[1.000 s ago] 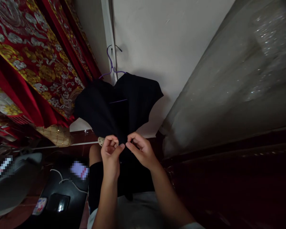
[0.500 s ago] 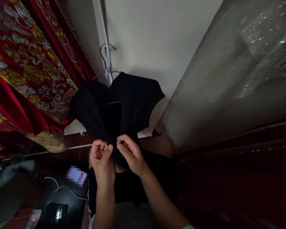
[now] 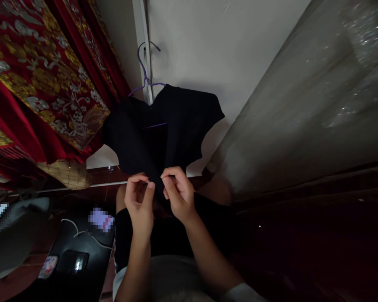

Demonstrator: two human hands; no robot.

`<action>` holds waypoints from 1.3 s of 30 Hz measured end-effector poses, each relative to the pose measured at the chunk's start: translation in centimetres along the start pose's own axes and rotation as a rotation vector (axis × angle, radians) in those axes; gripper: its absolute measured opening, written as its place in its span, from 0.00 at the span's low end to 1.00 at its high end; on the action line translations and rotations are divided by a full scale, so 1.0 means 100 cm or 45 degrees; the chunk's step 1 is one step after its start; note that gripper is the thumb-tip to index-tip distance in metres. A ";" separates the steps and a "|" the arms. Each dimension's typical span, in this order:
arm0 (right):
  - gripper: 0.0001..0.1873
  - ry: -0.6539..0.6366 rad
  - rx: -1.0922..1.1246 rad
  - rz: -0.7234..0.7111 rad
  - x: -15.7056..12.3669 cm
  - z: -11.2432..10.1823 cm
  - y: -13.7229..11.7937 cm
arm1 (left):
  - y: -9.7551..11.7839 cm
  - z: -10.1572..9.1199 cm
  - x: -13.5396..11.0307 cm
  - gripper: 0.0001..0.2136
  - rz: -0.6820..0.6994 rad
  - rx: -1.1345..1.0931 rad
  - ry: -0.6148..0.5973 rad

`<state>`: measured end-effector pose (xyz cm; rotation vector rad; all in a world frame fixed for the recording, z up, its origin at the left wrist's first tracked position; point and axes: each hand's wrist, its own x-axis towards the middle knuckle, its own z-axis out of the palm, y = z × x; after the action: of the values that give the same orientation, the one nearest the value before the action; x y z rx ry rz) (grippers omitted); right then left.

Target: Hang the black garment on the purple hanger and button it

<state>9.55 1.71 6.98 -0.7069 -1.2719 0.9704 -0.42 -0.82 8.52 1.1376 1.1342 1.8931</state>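
A dark, short-sleeved shirt (image 3: 189, 113) hangs with its front open on a purple clothes hanger (image 3: 147, 79). At the lower part of the front opening, my left hand (image 3: 140, 195) pinches thumb and forefinger together at the left edge of the cloth. My right hand (image 3: 179, 193), close beside it, pinches the opposite edge. The dark fabric between my fingertips blends together, so I cannot make out any fastening there. The shirt's lower end falls between my hands and knees and is partly hidden.
Red embroidered cloth (image 3: 56, 84) hangs at the left. Below it, a black surface (image 3: 96, 260) bears a lit phone (image 3: 101, 219), a white cable (image 3: 72, 223) and a dark flat device (image 3: 73, 262). Plastic-like sheeting (image 3: 290, 109) covers something at the right.
The whole view has shifted slightly, so shirt and hanger sit higher and further right. Both hands stay at the shirt's front, with only slight finger movement.
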 end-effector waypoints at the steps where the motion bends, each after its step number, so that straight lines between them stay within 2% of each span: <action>1: 0.07 -0.030 -0.001 -0.014 -0.001 0.000 0.001 | 0.000 -0.001 0.000 0.06 0.010 0.071 -0.077; 3: 0.05 -0.062 -0.020 -0.044 -0.002 0.000 0.003 | 0.001 -0.003 0.002 0.05 0.000 0.169 -0.230; 5: 0.04 -0.062 -0.044 -0.070 -0.002 -0.001 0.006 | -0.001 -0.005 0.004 0.05 -0.033 0.213 -0.309; 10: 0.04 -0.039 -0.111 -0.117 0.003 -0.003 0.010 | -0.007 -0.006 0.011 0.07 -0.131 0.194 -0.350; 15: 0.09 -0.076 -0.294 -0.174 0.021 -0.013 0.011 | -0.014 -0.004 0.014 0.07 -0.109 0.224 -0.349; 17: 0.11 -0.076 -0.400 -0.241 0.042 -0.019 0.011 | -0.019 -0.003 0.012 0.07 -0.089 0.301 -0.358; 19: 0.14 -0.045 -0.477 -0.329 0.075 -0.024 0.011 | -0.023 -0.002 0.008 0.06 -0.074 0.413 -0.401; 24: 0.20 0.011 -0.502 -0.544 0.185 -0.032 0.006 | -0.031 0.003 -0.009 0.03 0.022 0.686 -0.683; 27: 0.21 -0.012 -0.533 -0.603 0.227 -0.026 0.003 | -0.034 0.001 -0.009 0.04 0.094 0.818 -0.762; 29: 0.22 -0.044 -0.541 -0.616 0.233 -0.021 0.003 | -0.033 0.000 0.003 0.04 0.136 0.893 -0.845; 32: 0.22 -0.080 -0.538 -0.627 0.221 -0.016 0.001 | -0.027 0.003 0.039 0.04 0.233 0.874 -0.982; 34: 0.23 -0.097 -0.539 -0.646 0.208 -0.017 -0.003 | -0.018 0.012 0.074 0.08 0.370 0.779 -0.908; 37: 0.23 -0.152 -0.554 -0.684 0.196 -0.025 -0.014 | 0.000 0.033 0.132 0.13 0.674 0.665 -0.637; 39: 0.23 -0.194 -0.574 -0.699 0.193 -0.029 -0.023 | 0.013 0.048 0.166 0.13 0.837 0.622 -0.582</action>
<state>13.17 18.12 17.12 -0.5778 -1.7278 0.2914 -3.08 14.27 16.60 2.3061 1.0546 1.6682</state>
